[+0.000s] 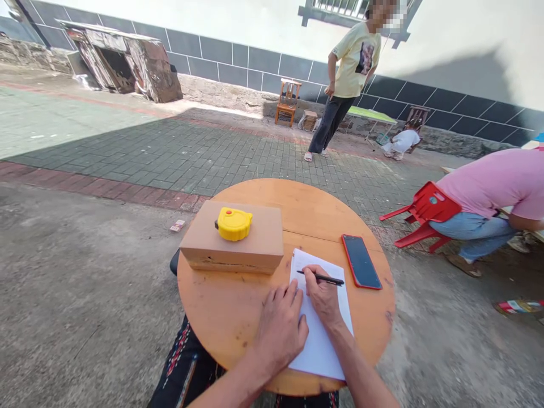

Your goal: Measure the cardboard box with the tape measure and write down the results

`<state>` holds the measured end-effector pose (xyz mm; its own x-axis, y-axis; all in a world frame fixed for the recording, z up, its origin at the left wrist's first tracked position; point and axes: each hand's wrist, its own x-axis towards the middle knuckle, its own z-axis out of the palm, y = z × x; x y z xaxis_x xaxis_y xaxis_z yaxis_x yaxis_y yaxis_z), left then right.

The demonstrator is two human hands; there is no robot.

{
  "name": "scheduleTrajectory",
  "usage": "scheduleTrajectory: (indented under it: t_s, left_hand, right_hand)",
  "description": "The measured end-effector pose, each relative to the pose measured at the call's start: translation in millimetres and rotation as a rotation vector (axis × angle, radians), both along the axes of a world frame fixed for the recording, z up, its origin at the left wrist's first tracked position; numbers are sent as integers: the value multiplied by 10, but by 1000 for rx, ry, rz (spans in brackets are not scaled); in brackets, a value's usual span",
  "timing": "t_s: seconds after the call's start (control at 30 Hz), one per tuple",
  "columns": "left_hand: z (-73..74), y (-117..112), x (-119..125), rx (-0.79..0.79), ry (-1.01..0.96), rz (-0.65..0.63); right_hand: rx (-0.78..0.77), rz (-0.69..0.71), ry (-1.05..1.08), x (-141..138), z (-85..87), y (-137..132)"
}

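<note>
While the right hand point(323, 294) pinches a black pen point(330, 279) over the upper part of the white paper point(317, 348), the left hand point(280, 323) lies flat across its left edge, gripping nothing. Writing seems barely begun: faint marks appear near the top, too small to read, and the visible remainder is blank. Smooth and slightly slanted, the paper lies right of the frame's lower centre.
</note>
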<state>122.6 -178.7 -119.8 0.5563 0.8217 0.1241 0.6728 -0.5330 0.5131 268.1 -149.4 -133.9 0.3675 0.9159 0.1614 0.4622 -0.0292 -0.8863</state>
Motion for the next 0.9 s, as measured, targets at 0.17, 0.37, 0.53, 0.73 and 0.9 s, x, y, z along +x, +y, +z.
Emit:
scheduleTrajectory:
  t_s: [0.17, 0.37, 0.53, 0.73, 0.9]
  left_hand:
    - [0, 8, -4, -2, -11, -1]
    - [-3, 1, 3, 1, -13, 7]
    - [1, 2, 6, 1, -15, 3]
    - [24, 3, -3, -9, -12, -1]
    - [23, 17, -1, -23, -10, 2]
  right_hand:
    - [11, 9, -18, -2, -13, 1]
    - [13, 12, -29, -8, -16, -8]
    - [13, 15, -36, -11, -13, -2]
    - [12, 16, -41, -20, 10, -11]
    - [5, 14, -40, -27, 19, -15]
